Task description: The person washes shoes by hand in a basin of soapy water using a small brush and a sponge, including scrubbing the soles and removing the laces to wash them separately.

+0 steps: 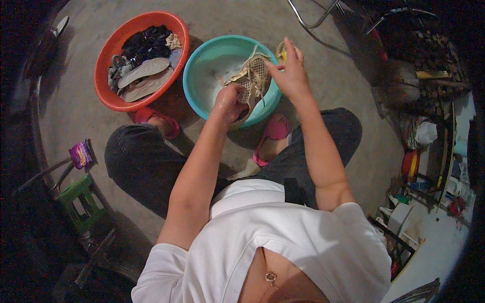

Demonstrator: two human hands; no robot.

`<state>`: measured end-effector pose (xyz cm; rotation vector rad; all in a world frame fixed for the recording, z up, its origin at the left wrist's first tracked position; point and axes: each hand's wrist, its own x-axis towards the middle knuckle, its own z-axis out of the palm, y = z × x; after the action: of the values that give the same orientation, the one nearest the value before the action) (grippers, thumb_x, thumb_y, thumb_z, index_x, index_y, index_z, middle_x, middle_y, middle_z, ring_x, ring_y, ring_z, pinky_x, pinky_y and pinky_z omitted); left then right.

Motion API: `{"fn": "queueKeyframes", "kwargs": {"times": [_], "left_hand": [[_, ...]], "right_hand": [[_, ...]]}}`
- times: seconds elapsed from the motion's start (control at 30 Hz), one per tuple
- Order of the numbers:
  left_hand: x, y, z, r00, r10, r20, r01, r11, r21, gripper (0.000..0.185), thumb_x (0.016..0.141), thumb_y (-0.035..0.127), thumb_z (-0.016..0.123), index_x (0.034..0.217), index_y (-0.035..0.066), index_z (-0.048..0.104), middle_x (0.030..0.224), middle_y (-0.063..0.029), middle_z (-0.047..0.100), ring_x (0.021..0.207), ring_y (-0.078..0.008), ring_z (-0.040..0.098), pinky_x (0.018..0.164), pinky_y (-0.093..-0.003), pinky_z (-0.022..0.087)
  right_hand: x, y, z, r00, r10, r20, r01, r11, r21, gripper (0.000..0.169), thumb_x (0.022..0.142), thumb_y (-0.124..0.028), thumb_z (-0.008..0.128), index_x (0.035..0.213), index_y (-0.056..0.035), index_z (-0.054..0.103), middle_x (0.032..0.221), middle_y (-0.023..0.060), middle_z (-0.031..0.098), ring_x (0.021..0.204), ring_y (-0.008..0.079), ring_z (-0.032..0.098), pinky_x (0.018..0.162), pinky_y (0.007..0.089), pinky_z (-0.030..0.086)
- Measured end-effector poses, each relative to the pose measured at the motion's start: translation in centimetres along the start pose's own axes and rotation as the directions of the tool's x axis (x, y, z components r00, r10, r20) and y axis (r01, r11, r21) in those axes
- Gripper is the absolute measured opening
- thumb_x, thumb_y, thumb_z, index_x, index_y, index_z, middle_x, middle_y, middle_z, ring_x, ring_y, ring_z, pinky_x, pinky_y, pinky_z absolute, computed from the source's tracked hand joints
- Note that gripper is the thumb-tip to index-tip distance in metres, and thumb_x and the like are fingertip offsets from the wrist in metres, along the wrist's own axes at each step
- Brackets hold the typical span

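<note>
My left hand (228, 101) grips a wet-looking beige mesh shoe (248, 85) over a turquoise plastic basin (194, 99). Loose laces (254, 53) trail from the shoe, and part of it is hidden behind my fingers. Cloudy water (212, 75) lies in the basin. Beside the shoe, at the basin's right rim, my right hand (291, 74) is raised with its fingers spread; whether its thumb touches the shoe is unclear. Partly covered by that hand is another beige item with a yellow patch (282, 53), perhaps a second shoe.
An orange plastic basin (104, 99) at left holds dark cloth (146, 45) and two insoles (144, 72). Pink slippers (276, 127) are on my feet. A purple packet (80, 154) sits near a green plastic stool (81, 204). Metal chair legs (312, 24) stand ahead; clutter lines the right.
</note>
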<state>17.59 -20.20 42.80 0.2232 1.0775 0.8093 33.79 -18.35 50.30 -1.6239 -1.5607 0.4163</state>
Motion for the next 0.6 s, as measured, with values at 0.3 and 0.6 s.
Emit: {"fn": "queueKeyframes", "kwargs": {"times": [0.3, 0.6], "left_hand": [[-1.7, 1.0, 2.6, 0.999, -0.009, -0.037, 0.013, 0.996, 0.088, 0.026, 0.08, 0.012, 0.05, 0.104, 0.004, 0.053, 0.094, -0.0107, 0.061, 0.083, -0.0244, 0.06, 0.066, -0.0392, 0.046], [0.2, -0.1, 0.3, 0.998, -0.05, -0.048, 0.056, 0.989, 0.139, 0.032, 0.083, 0.013, 0.047, 0.113, 0.002, 0.052, 0.098, -0.0144, 0.062, 0.084, -0.0287, 0.062, 0.066, -0.0442, 0.051]], "right_hand": [[-1.7, 2.4, 3.2, 0.948, -0.067, 0.311, 0.128, 0.975, -0.18, 0.025, 0.08, -0.024, 0.065, 0.09, -0.0028, 0.058, 0.086, 0.016, 0.061, 0.081, 0.0348, 0.06, 0.07, 0.0437, 0.048], [0.7, -2.2, -0.3, 0.94, 0.06, 0.335, -0.324, 0.46, 0.827, 0.018, 0.092, -0.013, 0.054, 0.104, 0.0004, 0.054, 0.09, 0.0089, 0.062, 0.075, 0.0188, 0.064, 0.068, 0.03, 0.055]]}}
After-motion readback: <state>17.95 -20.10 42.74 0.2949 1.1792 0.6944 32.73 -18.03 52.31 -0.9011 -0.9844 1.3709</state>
